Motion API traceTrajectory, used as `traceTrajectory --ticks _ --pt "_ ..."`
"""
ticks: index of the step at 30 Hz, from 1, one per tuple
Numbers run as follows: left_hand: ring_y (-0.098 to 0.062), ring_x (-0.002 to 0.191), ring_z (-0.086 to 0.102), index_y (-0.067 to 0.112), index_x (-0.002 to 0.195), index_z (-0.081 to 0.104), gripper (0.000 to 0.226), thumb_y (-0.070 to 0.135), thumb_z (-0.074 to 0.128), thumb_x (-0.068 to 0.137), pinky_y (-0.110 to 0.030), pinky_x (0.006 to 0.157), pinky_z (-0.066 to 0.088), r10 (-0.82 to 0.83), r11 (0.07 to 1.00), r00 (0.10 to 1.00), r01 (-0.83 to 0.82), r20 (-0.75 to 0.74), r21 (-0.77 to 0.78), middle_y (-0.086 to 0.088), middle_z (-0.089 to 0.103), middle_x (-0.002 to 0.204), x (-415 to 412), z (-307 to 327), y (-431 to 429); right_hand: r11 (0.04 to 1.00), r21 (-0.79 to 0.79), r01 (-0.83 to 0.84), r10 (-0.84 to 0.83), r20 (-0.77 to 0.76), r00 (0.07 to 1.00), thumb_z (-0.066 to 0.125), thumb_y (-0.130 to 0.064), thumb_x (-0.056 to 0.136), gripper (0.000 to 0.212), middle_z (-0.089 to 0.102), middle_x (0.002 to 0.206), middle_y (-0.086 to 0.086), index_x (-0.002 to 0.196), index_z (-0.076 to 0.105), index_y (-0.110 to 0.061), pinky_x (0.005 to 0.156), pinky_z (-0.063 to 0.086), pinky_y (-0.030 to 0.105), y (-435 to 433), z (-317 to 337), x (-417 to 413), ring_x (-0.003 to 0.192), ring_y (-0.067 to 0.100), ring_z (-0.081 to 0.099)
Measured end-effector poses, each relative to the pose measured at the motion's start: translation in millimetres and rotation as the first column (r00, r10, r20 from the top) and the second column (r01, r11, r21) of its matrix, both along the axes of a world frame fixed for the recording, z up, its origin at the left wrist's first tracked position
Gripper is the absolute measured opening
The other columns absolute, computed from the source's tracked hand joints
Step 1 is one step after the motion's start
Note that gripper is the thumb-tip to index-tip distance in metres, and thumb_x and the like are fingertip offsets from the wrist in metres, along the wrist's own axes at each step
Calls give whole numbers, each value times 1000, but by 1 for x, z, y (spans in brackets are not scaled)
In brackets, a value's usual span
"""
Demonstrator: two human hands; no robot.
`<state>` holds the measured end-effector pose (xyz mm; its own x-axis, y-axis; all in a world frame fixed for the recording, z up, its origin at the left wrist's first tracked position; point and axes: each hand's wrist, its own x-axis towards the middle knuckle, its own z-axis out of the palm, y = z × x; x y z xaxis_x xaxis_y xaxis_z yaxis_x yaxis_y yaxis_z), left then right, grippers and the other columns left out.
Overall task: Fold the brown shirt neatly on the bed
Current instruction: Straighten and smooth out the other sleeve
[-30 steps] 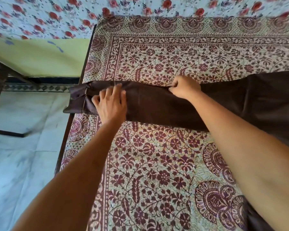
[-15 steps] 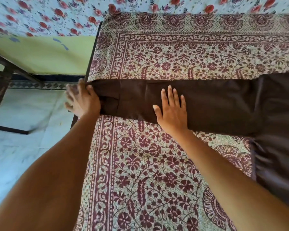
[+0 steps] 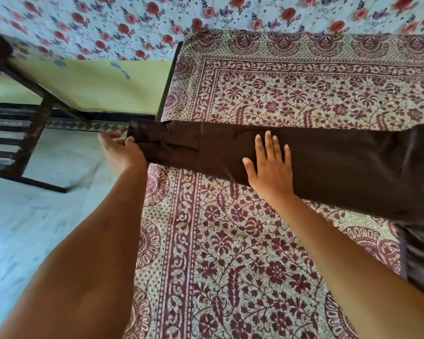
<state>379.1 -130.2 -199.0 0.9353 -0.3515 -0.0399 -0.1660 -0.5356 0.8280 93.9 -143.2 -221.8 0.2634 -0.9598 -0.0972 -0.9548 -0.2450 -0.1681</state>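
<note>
The brown shirt (image 3: 340, 162) lies across the bed (image 3: 255, 241), one long sleeve stretched out flat toward the bed's left edge. My left hand (image 3: 123, 155) is at that edge, its thumb and fingers pinching the cuff end of the sleeve, which hangs just past the mattress. My right hand (image 3: 271, 167) rests flat on the middle of the sleeve, palm down and fingers spread. The shirt's body runs off the right side of the view.
The bed carries a cream sheet with a maroon floral print. Left of it is pale tiled floor (image 3: 22, 228) and a dark wooden chair (image 3: 15, 133). A red-flowered cloth (image 3: 108, 25) hangs on the far wall above a yellow-green band.
My left hand slid left off the sleeve to its cuff end and took hold of it. My right hand opened and now lies flat on the sleeve, which is stretched straighter.
</note>
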Motion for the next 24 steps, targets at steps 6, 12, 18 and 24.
traceTrajectory --ticks 6,12,18,24 --pt "-29 98 63 22 80 58 19 4 55 75 -37 88 51 -16 979 1000 18 -9 202 -12 67 101 11 -17 8 999 50 -22 20 35 999 22 -48 97 62 0 157 9 148 7 -18 116 -3 44 2 0 2 145 24 0" --pt "-27 121 40 20 103 64 28 8 53 81 -43 100 26 -237 908 928 107 288 404 -7 47 131 -50 8 10 999 -19 42 -38 178 983 8 -53 89 69 12 156 9 147 18 -17 116 3 40 13 13 -53 144 22 11" --pt "-23 122 46 22 106 63 27 16 50 83 -41 102 26 -740 672 604 684 297 283 0 57 126 -225 0 8 966 -82 244 -232 133 964 14 -46 90 67 24 152 13 144 26 -9 115 12 42 27 25 -155 141 26 22" --pt "-17 146 6 32 146 25 48 41 30 99 -42 117 1 -988 126 61 849 141 513 3 14 158 -366 -7 -5 927 -25 374 -371 82 925 23 -38 95 60 13 155 11 147 16 -10 116 7 39 30 26 -253 144 23 11"
